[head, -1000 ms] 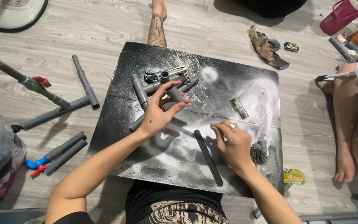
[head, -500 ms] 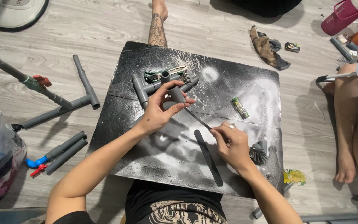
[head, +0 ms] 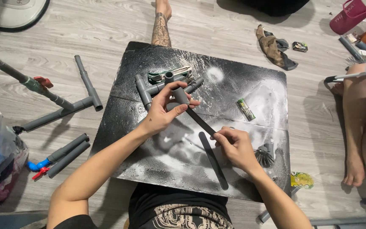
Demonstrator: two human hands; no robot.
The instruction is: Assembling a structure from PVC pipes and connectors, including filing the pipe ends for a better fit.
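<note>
Currently, in the head view, your left hand [head: 159, 114] holds a short grey pipe piece [head: 181, 96] above the black board [head: 234, 85] that lies on the floor; the fingers are clamped around the piece, near the centre of the board. Your right hand [head: 234, 146] pinches the near end of a thin dark file [head: 201, 121], fingers closed on it, at about 4 o'clock from the pipe piece. The far end of the file meets the lower end of the pipe piece, and the file slopes from there toward your right hand.

A second flat dark strip [head: 213, 161] lies on the board directly below the file. At 12 o'clock from the left hand lie a grey pipe fitting assembly [head: 149, 89] and a green utility knife [head: 168, 74]. A small green cylinder [head: 246, 109] lies at 3 o'clock. A wire brush head [head: 264, 154] sits just beside your right hand. White dust covers much of the board.

On the floor at 9 o'clock lie joined grey pipes [head: 64, 104] and two loose pipe lengths [head: 66, 152].

Judged from this pose, the step in hand is filing or deburring the end of the pipe piece. The next move calls for a steady left-hand hold while the file strokes along the edge.
</note>
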